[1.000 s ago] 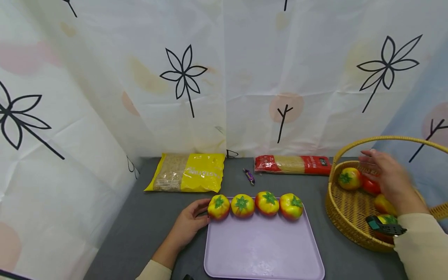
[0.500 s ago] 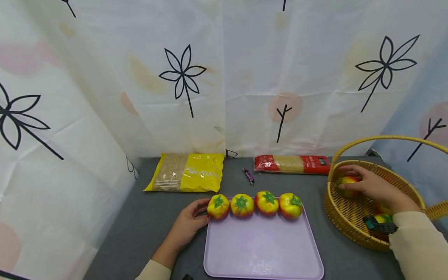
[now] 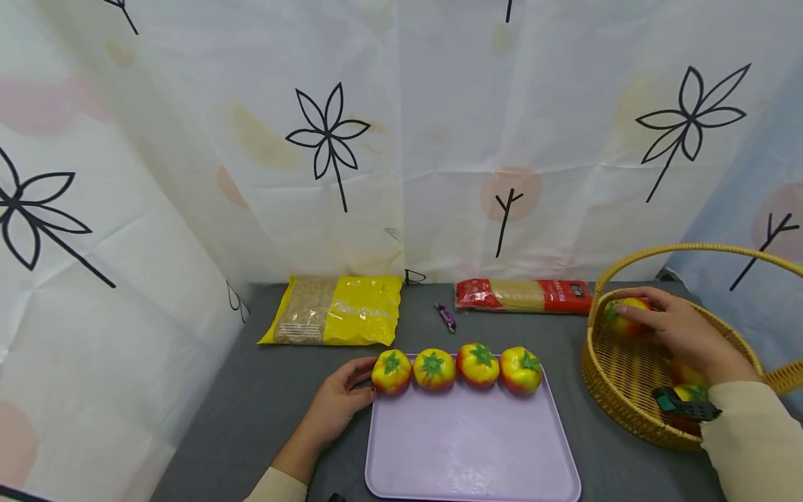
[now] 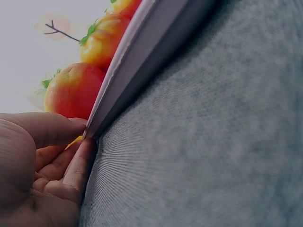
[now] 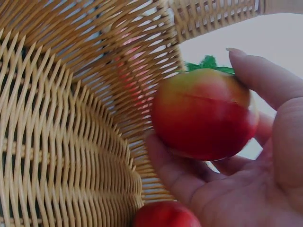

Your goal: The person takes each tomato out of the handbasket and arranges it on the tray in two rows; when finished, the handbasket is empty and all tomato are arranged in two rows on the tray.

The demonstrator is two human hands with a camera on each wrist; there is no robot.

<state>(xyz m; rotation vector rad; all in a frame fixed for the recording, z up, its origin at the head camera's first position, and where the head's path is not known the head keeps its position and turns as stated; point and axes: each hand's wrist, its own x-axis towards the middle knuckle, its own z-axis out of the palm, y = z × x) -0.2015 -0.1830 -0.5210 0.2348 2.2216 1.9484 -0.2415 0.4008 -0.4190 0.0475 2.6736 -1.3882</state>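
My right hand [image 3: 680, 331] holds a yellow-and-red persimmon [image 5: 203, 113] with a green leafy top, thumb over the top and fingers beneath. That hand is inside the wicker basket [image 3: 617, 397], near its far left wall. My left hand [image 3: 339, 401] pinches the rim of the lilac tray [image 3: 470, 439] at its far left corner. In the left wrist view, the thumb and a finger meet at the tray's edge. Several similar persimmons [image 3: 434, 369] stand in a row along the tray's far side.
More fruit [image 3: 689, 394] lies in the basket, partly hidden by the right wrist. Behind the tray lie a yellow bag [image 3: 335, 310], a small purple-wrapped candy [image 3: 445, 317] and a red noodle packet [image 3: 523, 295]. The basket's tall handle [image 3: 709, 247] arches over the right hand.
My right hand has reached down and left into the basket, taken hold of the persimmon and lifted it slightly. My left hand and the tray have stayed in place.
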